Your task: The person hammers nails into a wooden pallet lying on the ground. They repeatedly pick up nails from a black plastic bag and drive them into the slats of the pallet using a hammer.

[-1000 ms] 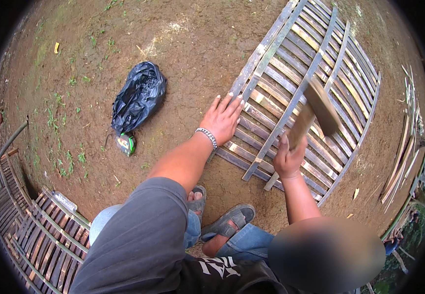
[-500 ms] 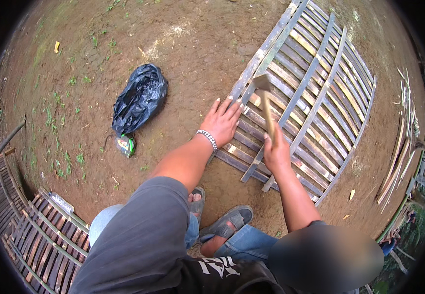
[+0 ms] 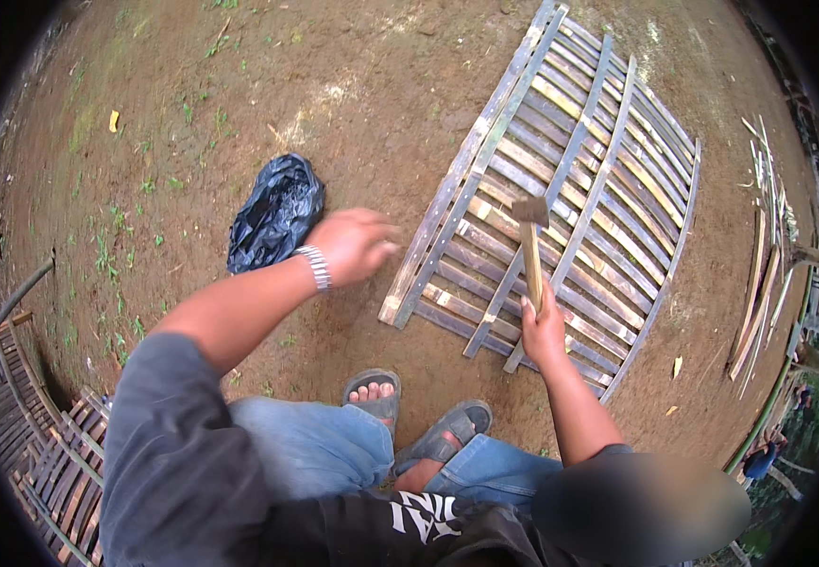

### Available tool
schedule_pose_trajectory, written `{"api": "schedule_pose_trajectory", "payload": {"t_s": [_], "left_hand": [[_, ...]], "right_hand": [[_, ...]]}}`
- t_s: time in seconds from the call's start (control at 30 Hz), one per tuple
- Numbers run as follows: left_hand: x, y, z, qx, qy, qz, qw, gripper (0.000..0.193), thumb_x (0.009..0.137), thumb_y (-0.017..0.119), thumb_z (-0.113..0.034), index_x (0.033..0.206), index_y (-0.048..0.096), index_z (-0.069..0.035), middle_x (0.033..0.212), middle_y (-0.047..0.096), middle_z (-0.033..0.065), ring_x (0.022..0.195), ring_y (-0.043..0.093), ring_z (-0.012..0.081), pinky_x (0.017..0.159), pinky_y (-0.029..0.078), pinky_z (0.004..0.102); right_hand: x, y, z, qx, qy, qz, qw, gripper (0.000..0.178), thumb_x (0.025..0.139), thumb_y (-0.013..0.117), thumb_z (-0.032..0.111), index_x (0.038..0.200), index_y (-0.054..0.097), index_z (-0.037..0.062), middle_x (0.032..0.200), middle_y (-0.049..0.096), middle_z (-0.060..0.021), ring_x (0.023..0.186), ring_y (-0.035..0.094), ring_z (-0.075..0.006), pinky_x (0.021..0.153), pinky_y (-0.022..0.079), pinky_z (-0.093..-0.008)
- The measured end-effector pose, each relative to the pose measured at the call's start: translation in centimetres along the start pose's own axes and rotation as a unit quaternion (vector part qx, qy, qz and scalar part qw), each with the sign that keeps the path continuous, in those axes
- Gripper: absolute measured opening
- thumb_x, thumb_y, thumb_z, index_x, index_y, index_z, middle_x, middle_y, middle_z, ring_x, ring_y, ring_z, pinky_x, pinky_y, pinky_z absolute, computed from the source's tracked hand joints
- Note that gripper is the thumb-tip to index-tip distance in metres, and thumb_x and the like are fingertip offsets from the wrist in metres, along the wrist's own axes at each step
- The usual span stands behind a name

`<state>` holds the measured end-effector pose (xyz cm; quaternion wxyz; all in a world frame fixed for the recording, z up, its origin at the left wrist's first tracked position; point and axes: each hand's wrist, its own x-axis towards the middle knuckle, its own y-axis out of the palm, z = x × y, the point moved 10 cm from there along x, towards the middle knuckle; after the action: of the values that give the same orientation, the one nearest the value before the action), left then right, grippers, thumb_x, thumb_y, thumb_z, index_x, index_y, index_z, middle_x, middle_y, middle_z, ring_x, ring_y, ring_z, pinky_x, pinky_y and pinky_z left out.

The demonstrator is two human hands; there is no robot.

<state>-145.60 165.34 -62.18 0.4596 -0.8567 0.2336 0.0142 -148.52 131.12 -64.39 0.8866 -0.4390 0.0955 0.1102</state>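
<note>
My right hand point(image 3: 544, 326) is closed round the wooden handle of a hammer point(image 3: 529, 213), its squarish dark metal head raised over a slatted bamboo panel point(image 3: 608, 213). The panel lies flat on the ground, long strips crossing many slats. My left hand point(image 3: 351, 248), with a chain bracelet on the wrist, is in the air beside a black plastic bag point(image 3: 275, 210) and apart from the panel. Motion smears its fingers, so whether it holds anything cannot be seen. The bag lies open on the soil, its contents unclear.
Thin bamboo strips point(image 3: 764, 255) lie on the soil at the far right. Another slatted bamboo structure point(image 3: 60, 472) stands at the lower left, with a curved dark pole point(image 3: 13, 302) above it. My sandalled feet point(image 3: 376, 395) are just below the panel's near end.
My left hand has left the panel's edge and moved left toward the black bag. The hammer has come nearer to me, more upright. My left forearm now covers where a green-and-black tape measure lay.
</note>
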Motion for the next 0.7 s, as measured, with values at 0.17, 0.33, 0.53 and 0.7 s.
{"api": "schedule_pose_trajectory", "payload": {"t_s": [0.17, 0.33, 0.53, 0.7], "left_hand": [[-9.3, -6.1, 15.0, 0.042, -0.263, -0.196, 0.944, 0.017, 0.089, 0.069, -0.018, 0.1, 0.075, -0.006, 0.103, 0.071, 0.0175, 0.097, 0.068, 0.0373, 0.088, 0.054, 0.0451], [-10.8, -3.5, 16.8, 0.092, -0.37, -0.218, 0.898, 0.019, 0.088, 0.071, -0.02, 0.103, 0.075, -0.009, 0.111, 0.072, 0.0164, 0.102, 0.069, 0.0362, 0.09, 0.054, 0.0445], [-10.8, -3.0, 18.7, 0.005, -0.392, -0.221, 0.893, 0.018, 0.086, 0.072, -0.017, 0.101, 0.074, -0.008, 0.097, 0.076, 0.0141, 0.095, 0.072, 0.0343, 0.086, 0.055, 0.0436], [-11.6, -2.6, 19.6, -0.059, -0.389, -0.225, 0.891, 0.017, 0.085, 0.072, -0.014, 0.098, 0.075, -0.005, 0.093, 0.076, 0.0157, 0.092, 0.073, 0.0319, 0.085, 0.056, 0.0395]], "right_hand": [[-4.2, 0.0, -0.7, 0.031, 0.122, 0.051, 0.991, 0.057, 0.099, 0.061, 0.019, 0.151, 0.041, 0.009, 0.128, 0.063, -0.0286, 0.12, 0.061, -0.0453, 0.099, 0.05, -0.0468], [-9.3, 1.3, -1.9, 0.075, 0.128, 0.053, 0.987, 0.058, 0.099, 0.062, 0.02, 0.151, 0.041, 0.0053, 0.137, 0.059, -0.0272, 0.13, 0.057, -0.0393, 0.107, 0.046, -0.0426], [-10.0, 2.3, -0.9, 0.065, 0.149, 0.076, 0.984, 0.058, 0.098, 0.064, 0.021, 0.149, 0.042, 0.005, 0.129, 0.062, -0.0285, 0.123, 0.061, -0.0409, 0.103, 0.048, -0.0436], [-8.8, 1.9, 0.9, 0.064, 0.141, 0.068, 0.986, 0.057, 0.097, 0.065, 0.022, 0.148, 0.043, 0.0058, 0.124, 0.065, -0.0285, 0.118, 0.064, -0.0411, 0.099, 0.05, -0.0444]]}}
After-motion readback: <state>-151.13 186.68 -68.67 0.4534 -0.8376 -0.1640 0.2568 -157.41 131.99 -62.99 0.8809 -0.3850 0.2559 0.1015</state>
